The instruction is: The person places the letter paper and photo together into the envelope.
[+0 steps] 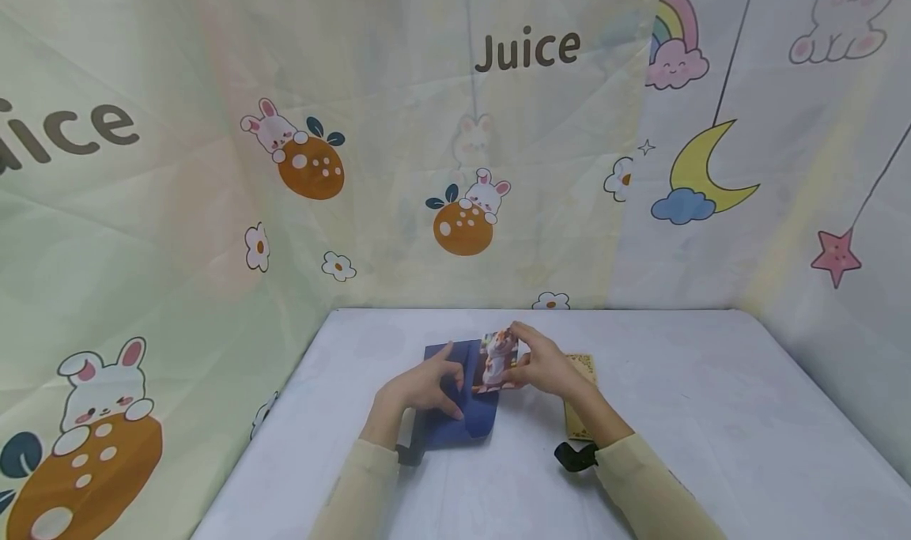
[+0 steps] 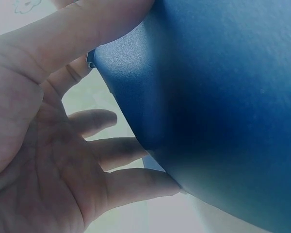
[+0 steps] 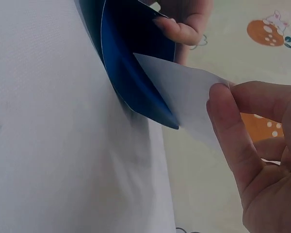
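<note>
My left hand (image 1: 421, 385) holds a blue paper envelope (image 1: 444, 433) near its left side, above the white table. In the left wrist view the thumb lies on the blue envelope (image 2: 223, 97) and the other fingers reach behind its edge. Between thumb and fingers, my right hand (image 1: 546, 364) pinches a photo card (image 1: 494, 362) with a small animal in white pictured on it. Seen from the right wrist, the plain white back of the photo card (image 3: 184, 90) shows, one corner inside the open mouth of the envelope (image 3: 138, 34).
A gold patterned booklet or card (image 1: 579, 425) lies on the white table (image 1: 683, 413), partly hidden beneath my right forearm. A dark wrist piece (image 1: 575, 457) sits by the right cuff. Printed cloth walls (image 1: 398, 113) stand behind and at both sides.
</note>
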A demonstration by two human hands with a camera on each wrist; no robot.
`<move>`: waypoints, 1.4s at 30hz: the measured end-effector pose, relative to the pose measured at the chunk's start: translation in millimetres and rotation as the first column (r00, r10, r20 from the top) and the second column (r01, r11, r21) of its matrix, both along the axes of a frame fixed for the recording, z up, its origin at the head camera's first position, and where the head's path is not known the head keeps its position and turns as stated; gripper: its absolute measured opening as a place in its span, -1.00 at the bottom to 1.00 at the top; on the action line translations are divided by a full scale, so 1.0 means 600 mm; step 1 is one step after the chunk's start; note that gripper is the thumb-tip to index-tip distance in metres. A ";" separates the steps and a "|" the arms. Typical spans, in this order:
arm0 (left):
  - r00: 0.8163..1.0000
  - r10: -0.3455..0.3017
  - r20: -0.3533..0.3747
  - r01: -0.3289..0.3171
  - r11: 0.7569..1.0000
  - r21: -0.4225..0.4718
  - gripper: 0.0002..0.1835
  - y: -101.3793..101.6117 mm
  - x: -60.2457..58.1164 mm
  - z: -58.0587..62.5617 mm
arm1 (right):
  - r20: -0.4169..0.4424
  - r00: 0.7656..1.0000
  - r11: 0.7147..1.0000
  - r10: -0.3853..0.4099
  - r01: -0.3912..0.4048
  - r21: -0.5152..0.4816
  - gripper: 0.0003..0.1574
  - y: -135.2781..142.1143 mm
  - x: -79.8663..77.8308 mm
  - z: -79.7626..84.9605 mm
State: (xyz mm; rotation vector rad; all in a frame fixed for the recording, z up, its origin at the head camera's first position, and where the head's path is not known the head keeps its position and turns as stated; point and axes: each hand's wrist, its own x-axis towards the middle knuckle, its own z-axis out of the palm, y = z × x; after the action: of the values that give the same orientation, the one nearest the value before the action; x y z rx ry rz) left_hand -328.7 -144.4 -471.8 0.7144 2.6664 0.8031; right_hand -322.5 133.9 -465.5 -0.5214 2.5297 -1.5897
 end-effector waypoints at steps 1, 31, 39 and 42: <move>1.000 0.002 0.000 -0.002 1.000 -0.001 -0.59 0.000 0.000 0.000 | 0.003 1.000 1.000 0.004 -0.004 -0.001 0.20 -0.002 0.000 -0.001; 1.000 -0.002 -0.001 0.002 1.000 -0.015 -0.59 0.001 0.001 0.003 | -0.039 0.999 1.000 0.013 -0.014 -0.026 0.07 -0.056 0.010 -0.019; 1.000 -0.009 -0.004 0.009 1.000 -0.005 -0.58 0.001 0.000 0.004 | -0.012 0.999 0.998 0.036 -0.037 -0.060 0.05 -0.062 0.012 -0.022; 1.000 -0.006 -0.001 0.006 1.000 -0.005 -0.59 0.001 0.000 0.003 | -0.015 0.998 0.997 0.055 -0.056 -0.060 0.06 -0.063 0.013 -0.023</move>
State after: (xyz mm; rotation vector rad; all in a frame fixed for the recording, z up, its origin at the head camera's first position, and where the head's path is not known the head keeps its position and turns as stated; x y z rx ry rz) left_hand -328.4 -143.9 -469.9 0.7210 2.6649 0.7952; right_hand -314.5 96.0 -479.3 -0.6062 2.4602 -1.6534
